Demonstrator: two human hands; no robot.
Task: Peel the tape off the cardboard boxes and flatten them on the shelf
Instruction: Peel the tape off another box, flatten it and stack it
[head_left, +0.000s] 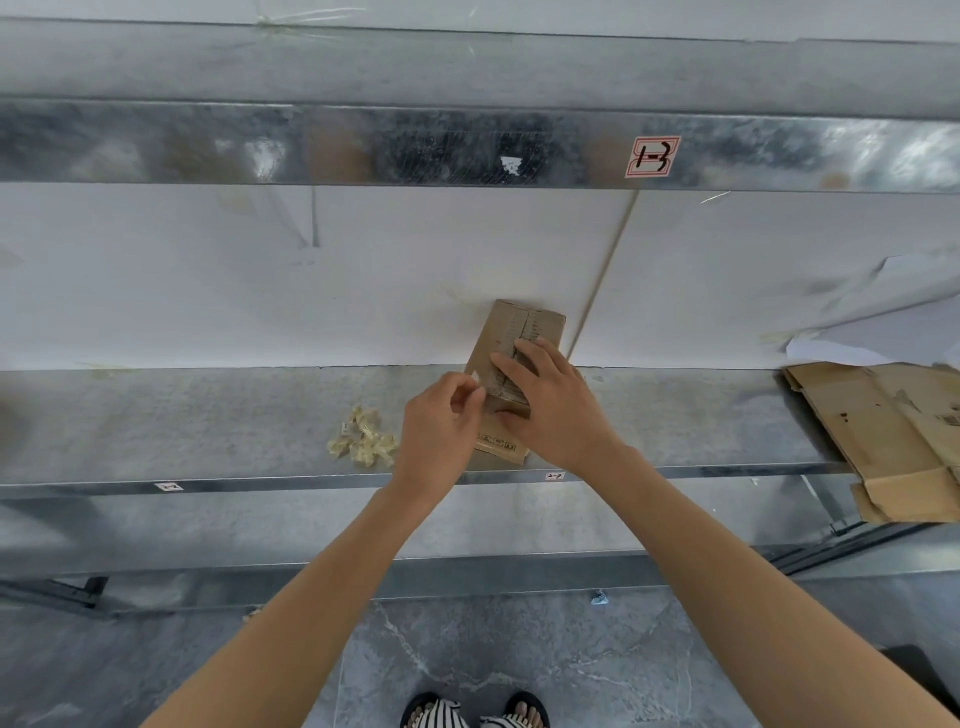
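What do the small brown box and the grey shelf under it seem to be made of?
The small brown box looks like matte cardboard: dull tan faces, a centre flap seam. The grey shelf looks like galvanised sheet metal, judging by its mottled, faintly shiny surface.

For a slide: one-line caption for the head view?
Right hand holds a small cardboard box on the metal shelf while the left hand pinches its tape.

Small brown box (522, 325) mid shelf (208, 415), tipped up w/ far end raised, seam facing up. Pale tape (475, 376) bit lifted at its left edge. Crumpled tape wad (363, 441) near on the left, flat boxes (883, 431) far right, overhanging the front edge.
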